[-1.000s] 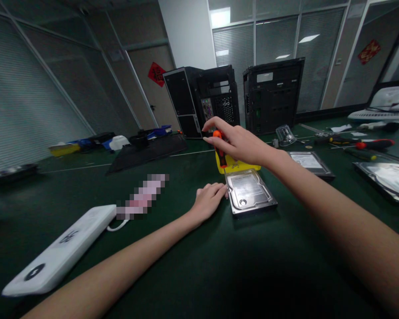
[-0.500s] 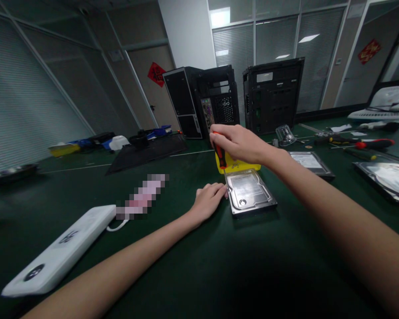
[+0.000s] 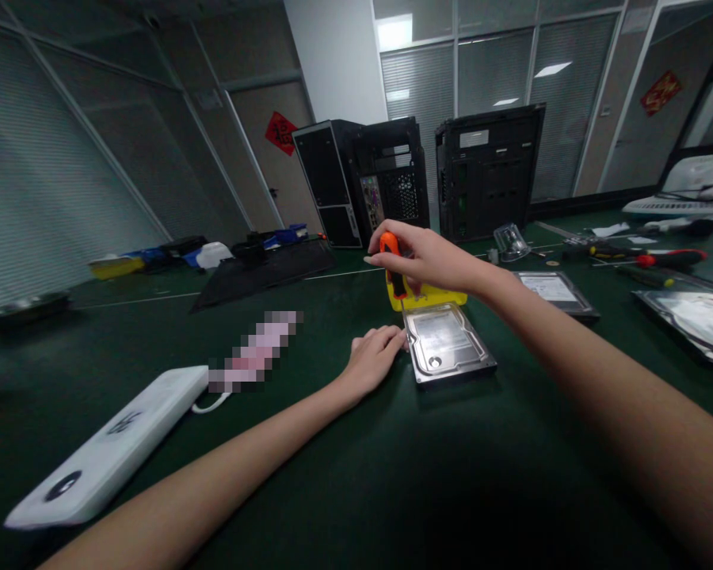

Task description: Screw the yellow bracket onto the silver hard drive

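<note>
Green bench [image 3: 333, 491], glass partitions with blinds behind. Right hand [image 3: 425, 253] is at the screwdriver [image 3: 398, 286]: thumb and index spread around the orange-topped handle, tips apart, pointing left past it. Can't tell how firmly they bear on the handle, or whether the tip is seated; too small from this view. Tool is near upright, shaft running down to the far-left corner of the hard drive [image 3: 448, 340].

Left hand [image 3: 374, 360] is palm down on the bench, fingers extended and close together, tips at the drive's left edge, nothing grasped. Drive lies flat, metal face up, just right of that hand and below the right wrist.

Yellow item [image 3: 440, 298] directly behind the drive. Second drive [image 3: 550, 291], labelled, beyond the right forearm; clear plastic cup [image 3: 511, 241] behind that. Red-and-black handled tool [image 3: 674, 259] farther right. Left side: white slab-shaped device [image 3: 112, 443] with a short white cable [image 3: 212, 407], next to a pixelated pink patch. Two black PC cases stand at the back, left one [image 3: 326, 186] and right one [image 3: 493, 174].
</note>
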`<control>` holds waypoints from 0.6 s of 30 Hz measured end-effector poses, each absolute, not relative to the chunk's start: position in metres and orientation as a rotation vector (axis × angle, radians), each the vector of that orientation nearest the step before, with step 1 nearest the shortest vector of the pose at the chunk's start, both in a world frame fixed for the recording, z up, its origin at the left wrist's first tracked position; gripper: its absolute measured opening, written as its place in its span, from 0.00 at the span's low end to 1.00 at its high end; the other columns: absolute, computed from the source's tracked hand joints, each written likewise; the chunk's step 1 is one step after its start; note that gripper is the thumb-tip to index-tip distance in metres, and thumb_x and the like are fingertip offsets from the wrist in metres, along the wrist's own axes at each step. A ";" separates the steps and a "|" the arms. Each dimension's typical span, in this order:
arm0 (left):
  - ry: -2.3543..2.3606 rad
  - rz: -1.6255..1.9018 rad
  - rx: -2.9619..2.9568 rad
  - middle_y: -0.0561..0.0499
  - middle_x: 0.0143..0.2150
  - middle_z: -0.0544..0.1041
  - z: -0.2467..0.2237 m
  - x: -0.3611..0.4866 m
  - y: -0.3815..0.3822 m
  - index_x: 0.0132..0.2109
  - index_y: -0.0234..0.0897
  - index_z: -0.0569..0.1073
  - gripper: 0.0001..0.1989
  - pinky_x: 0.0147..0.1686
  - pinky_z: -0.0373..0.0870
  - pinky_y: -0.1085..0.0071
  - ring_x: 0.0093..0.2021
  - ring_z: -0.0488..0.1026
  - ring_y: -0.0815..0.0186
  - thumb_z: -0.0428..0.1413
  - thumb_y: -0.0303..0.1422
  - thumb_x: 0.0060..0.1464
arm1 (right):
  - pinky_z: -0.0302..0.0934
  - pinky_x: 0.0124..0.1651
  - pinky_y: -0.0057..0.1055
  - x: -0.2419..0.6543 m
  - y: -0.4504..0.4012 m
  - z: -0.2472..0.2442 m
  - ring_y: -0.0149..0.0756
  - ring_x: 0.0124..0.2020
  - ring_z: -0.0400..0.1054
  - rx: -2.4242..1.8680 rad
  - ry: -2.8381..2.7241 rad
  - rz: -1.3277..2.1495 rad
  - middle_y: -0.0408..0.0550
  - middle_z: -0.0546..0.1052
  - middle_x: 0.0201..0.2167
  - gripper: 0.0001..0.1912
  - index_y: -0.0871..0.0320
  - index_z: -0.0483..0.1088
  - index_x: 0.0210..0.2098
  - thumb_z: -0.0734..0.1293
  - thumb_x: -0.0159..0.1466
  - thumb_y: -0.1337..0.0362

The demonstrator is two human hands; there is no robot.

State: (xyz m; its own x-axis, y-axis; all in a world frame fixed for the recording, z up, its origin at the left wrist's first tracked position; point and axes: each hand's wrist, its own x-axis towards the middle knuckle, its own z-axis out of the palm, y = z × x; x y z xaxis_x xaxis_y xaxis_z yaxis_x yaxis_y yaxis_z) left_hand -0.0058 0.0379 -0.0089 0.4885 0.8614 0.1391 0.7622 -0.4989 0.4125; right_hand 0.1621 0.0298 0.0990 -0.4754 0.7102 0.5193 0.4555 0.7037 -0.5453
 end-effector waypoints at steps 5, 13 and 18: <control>1.384 0.479 2.447 0.56 0.35 0.72 -0.009 -0.005 0.038 0.31 0.42 0.68 0.19 0.41 0.54 0.66 0.41 0.64 0.63 0.36 0.42 0.58 | 0.55 0.22 0.22 0.164 0.033 0.096 0.23 0.19 0.61 -0.930 -2.173 0.319 0.41 0.67 0.26 0.21 0.57 0.55 0.47 0.61 0.57 0.55; 1.365 0.468 2.451 0.56 0.35 0.71 -0.008 -0.006 0.038 0.32 0.42 0.68 0.20 0.41 0.54 0.66 0.41 0.64 0.63 0.35 0.43 0.58 | 0.55 0.24 0.25 0.164 0.034 0.093 0.28 0.22 0.63 -0.971 -2.138 0.232 0.43 0.68 0.27 0.19 0.56 0.57 0.46 0.58 0.59 0.53; 1.373 0.470 2.452 0.55 0.35 0.71 -0.009 -0.006 0.038 0.32 0.42 0.68 0.20 0.41 0.54 0.66 0.40 0.64 0.63 0.35 0.43 0.58 | 0.56 0.30 0.26 0.163 0.032 0.102 0.31 0.29 0.65 -1.017 -1.806 0.079 0.45 0.68 0.30 0.15 0.57 0.57 0.43 0.54 0.61 0.55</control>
State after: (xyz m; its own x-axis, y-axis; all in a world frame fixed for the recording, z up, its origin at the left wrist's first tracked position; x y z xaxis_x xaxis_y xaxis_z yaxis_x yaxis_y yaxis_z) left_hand -0.0062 0.0380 -0.0089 0.4922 0.8593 0.1388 0.7644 -0.5030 0.4034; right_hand 0.1627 0.0315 0.1018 -0.1256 0.6663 0.7350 0.5997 0.6412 -0.4788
